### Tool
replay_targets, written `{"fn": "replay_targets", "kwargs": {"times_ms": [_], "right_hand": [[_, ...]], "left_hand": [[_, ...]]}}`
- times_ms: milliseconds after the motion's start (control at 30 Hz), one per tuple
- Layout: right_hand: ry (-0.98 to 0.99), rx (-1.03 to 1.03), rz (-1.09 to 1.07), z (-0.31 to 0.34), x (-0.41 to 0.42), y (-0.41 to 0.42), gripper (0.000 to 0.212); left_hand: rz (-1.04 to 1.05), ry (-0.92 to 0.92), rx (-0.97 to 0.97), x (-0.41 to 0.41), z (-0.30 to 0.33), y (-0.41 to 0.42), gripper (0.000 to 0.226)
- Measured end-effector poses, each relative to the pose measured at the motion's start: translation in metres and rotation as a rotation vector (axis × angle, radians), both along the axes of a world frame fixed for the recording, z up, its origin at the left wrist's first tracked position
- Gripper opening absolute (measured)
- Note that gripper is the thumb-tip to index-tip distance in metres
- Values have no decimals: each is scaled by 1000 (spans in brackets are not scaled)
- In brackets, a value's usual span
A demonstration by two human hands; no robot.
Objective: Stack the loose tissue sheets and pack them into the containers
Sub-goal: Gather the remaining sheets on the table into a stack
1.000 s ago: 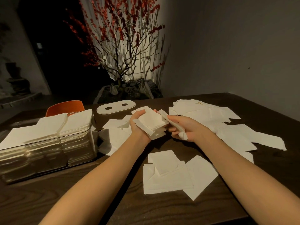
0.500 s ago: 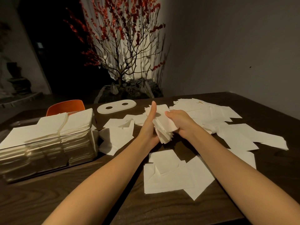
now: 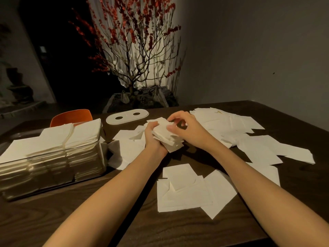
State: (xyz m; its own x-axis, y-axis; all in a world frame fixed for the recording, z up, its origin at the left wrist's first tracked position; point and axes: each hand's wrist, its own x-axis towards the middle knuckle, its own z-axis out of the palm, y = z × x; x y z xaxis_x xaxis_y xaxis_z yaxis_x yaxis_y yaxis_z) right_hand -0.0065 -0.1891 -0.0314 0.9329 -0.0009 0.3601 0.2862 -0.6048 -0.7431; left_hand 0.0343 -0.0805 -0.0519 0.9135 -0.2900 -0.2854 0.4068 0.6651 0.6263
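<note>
Centre of frame: your left hand (image 3: 152, 135) cups a thick, uneven stack of white square tissue sheets (image 3: 166, 135) from below and from the left, fingers curled round it, above the dark wooden table (image 3: 99, 207). Your right hand (image 3: 187, 128) sits on the stack's right side, thumb and fingertips pinching its top edge. Left of frame: a clear rectangular plastic container (image 3: 53, 168), packed with folded tissues that rise above its rim. Loose white tissue sheets (image 3: 188, 189) lie flat below the hands, others spread to the right and centre left. Upper centre: a white oval lid with two holes (image 3: 127, 116) lies flat near the far table edge. An orange chair back (image 3: 71, 116) shows behind the container.
</note>
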Motion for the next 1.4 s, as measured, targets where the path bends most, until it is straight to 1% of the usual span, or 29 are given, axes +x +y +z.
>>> {"fn": "replay_targets", "kwargs": {"times_ms": [100,167,200,267,333,400,467,567,667,700,767,800,867,933,967,1033,1067,1133,1167,1233,1267,1300,1333,1367,1400], "right_hand": [[97,-204,124,-2,-2,10,39],[75,-319,129,-7,1,14,37],[42,-328,119,-8,2,15,32],[-42,-280,95,-10,3,14,18],[-121,-207,100,-12,3,11,10],[-152,-171,129,-12,2,10,8],[-147,-148,171,-12,2,10,11],[-118,-81,226,-7,1,8,9],[-51,145,242,3,-5,4,12],[-39,220,221,4,-6,2,12],[-42,300,127,5,-4,1,9],[-49,310,71,3,-1,2,7],[-58,310,-22,-3,7,1,2],[-63,292,-94,-9,13,0,4],[-70,267,-129,-11,15,-1,4],[-82,201,-195,-15,19,-4,4],[-87,186,-214,-17,20,-5,6],[-93,214,-223,-19,21,-6,12],[-82,229,-245,-18,19,-6,15],[27,247,-299,-12,15,-9,23],[128,261,-289,-8,12,-12,30],[255,292,-237,-6,8,-18,37],[383,326,-155,-4,5,-23,39],[486,352,-65,-4,1,-29,38],[548,364,14,-6,-1,-34,38]], "left_hand": [[51,-23,10,4,-2,-3,49],[43,-46,-5,2,-2,-5,43],[25,-31,-21,0,0,-4,31],[1,16,5,-1,2,2,18],[-9,38,21,0,2,9,20],[5,38,45,1,2,12,20],[15,29,78,0,4,13,19],[16,32,76,5,3,18,26],[-15,-16,66,8,1,24,18],[-35,-40,72,7,1,24,16],[-91,-80,108,2,4,21,18],[-113,-100,114,-3,6,18,20],[-173,-140,122,-10,9,9,31],[-209,-164,147,-18,12,-1,40],[-210,-182,137,-22,13,-6,41],[-233,-193,107,-30,14,-12,36],[-246,-201,114,-33,14,-14,30],[-261,-217,157,-34,11,-13,20],[-249,-213,179,-31,9,-12,23],[-194,-185,199,-24,5,-10,34],[-148,-171,201,-19,2,-9,34],[-106,-165,190,-17,1,-9,30],[-72,-160,179,-15,-1,-9,27],[-58,-165,170,-13,-4,-10,26],[-51,-171,177,-12,-5,-10,26]]}}
